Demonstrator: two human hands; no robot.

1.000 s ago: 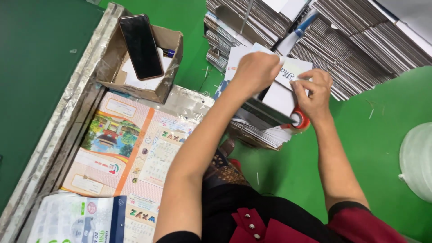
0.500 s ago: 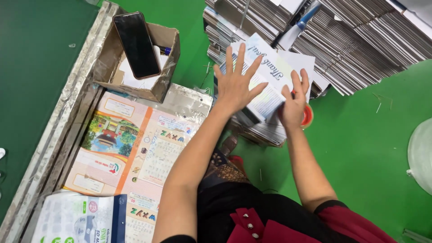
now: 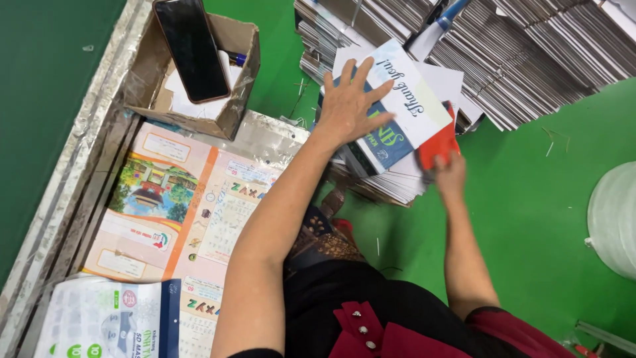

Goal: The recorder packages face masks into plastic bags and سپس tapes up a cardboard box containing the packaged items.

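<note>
Printed card [image 3: 407, 109], white and blue, flat atop the short pile of cards [image 3: 397, 182], pinned under the left hand [image 3: 348, 106]. Left hand palm down on the card's near-left part, fingers spread wide, fingertips reaching toward the card's far edge, not curled round anything. Right hand [image 3: 449, 178] at the card's near-right corner, mostly hidden; fingers closed on a red tool [image 3: 438, 142] that touches the card's right edge. How tight that grip is cannot be told.

Beyond the card, tall stacks of flat corrugated sheets [image 3: 530, 59], with a blue-handled tool [image 3: 445, 23] lying across them just past the card's far corner. Under and around the pile, green table surface [image 3: 543, 219]. Well right of the card, a roll of clear film [image 3: 613, 219] at the frame edge.

Left of the card, an open cardboard box [image 3: 238, 99], tilted; inside it, a dark phone [image 3: 192, 50] leaning across the opening, white paper slips [image 3: 189, 99] beneath, and a blue pen end [image 3: 237, 58] at the far wall. Nearer than the box and left of the card, a colourful printed calendar sheet [image 3: 172, 205] laid flat, with a white printed packet [image 3: 99, 321] at its near end.
</note>
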